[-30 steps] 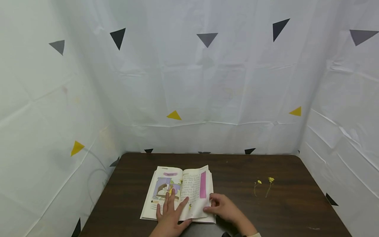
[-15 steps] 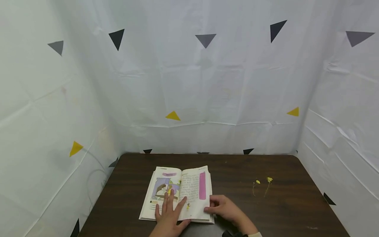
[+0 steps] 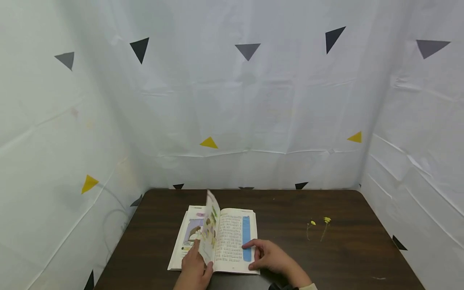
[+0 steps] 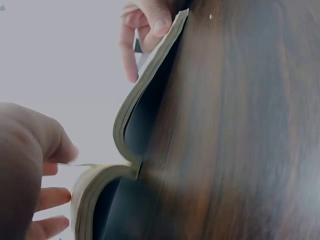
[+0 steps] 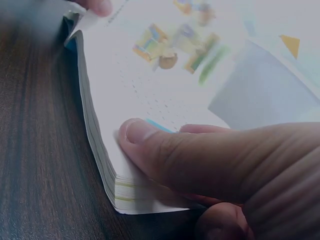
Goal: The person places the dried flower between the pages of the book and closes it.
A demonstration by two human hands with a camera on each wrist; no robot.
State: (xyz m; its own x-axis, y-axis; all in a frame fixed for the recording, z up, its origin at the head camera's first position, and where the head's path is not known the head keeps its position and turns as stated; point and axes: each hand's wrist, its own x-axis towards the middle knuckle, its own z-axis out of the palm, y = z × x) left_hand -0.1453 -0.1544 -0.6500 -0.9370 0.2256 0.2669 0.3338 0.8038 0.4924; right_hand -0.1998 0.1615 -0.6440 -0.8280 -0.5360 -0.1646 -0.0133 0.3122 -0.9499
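An open book lies on the dark table, and one illustrated page stands up from its spine. My left hand is at the book's lower left, that page's lower edge pinched between thumb and fingers; the left wrist view shows the thin page edge by the thumb. On the right-hand page, which has text and a blue bar, my right hand rests its thumb near the outer edge, index finger apart from it on the bar. In the right wrist view the thumb lies flat on the paper.
Two small yellow flowers with thin stems lie on the table to the right of the book. White sheeting with black, grey and yellow triangles surrounds the table's back and sides.
The page with the pink bar has been lifted from the right side and turned leftward, uncovering the blue-barred page. My left hand has gone from lying flat on the book to pinching the page.
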